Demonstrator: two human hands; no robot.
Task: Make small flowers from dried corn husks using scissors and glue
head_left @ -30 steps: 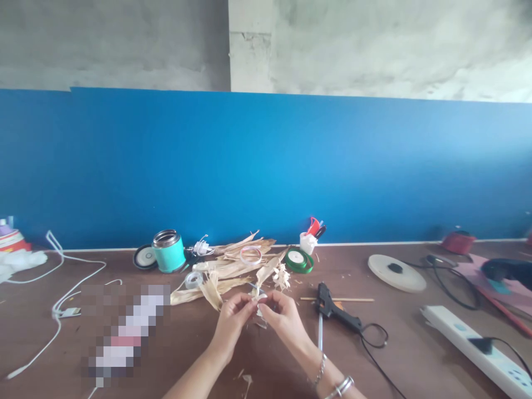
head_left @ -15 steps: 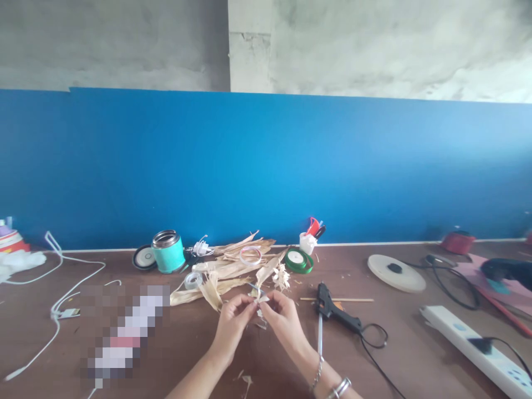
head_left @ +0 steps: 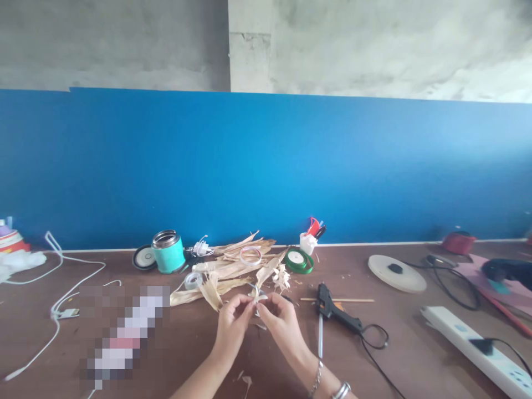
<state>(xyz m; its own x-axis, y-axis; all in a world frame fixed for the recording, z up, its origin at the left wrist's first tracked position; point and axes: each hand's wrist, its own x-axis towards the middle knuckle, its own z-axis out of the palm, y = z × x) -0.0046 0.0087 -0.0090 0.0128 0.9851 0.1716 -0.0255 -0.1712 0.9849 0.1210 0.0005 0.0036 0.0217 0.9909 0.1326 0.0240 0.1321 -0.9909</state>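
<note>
Low over the table, my left hand (head_left: 234,327) and my right hand (head_left: 280,320) meet, thumbs and fingers pinching a small pale piece of corn husk (head_left: 258,299) between them. Part of that piece is hidden by the fingertips. Just beyond the hands lies a heap of dried corn husks (head_left: 224,270). A husk flower (head_left: 281,277) with pale pointed petals rests past my right hand. On the heap sits a ring of tape (head_left: 250,256), and a clear tape roll (head_left: 193,281) is at its left. My right wrist wears a chain and a bangle.
To the right lie a black glue gun (head_left: 336,310), a thin wooden stick (head_left: 357,300) and a white power strip (head_left: 482,349). Behind stand a turquoise jar (head_left: 168,255), a green ribbon spool (head_left: 306,263) and a white cup of pens (head_left: 308,244). A white cable (head_left: 54,313) trails at left.
Both hands have shifted very slightly to the left and turned a little. The husk piece between the fingertips sits at a different angle. Everything on the table stays put.
</note>
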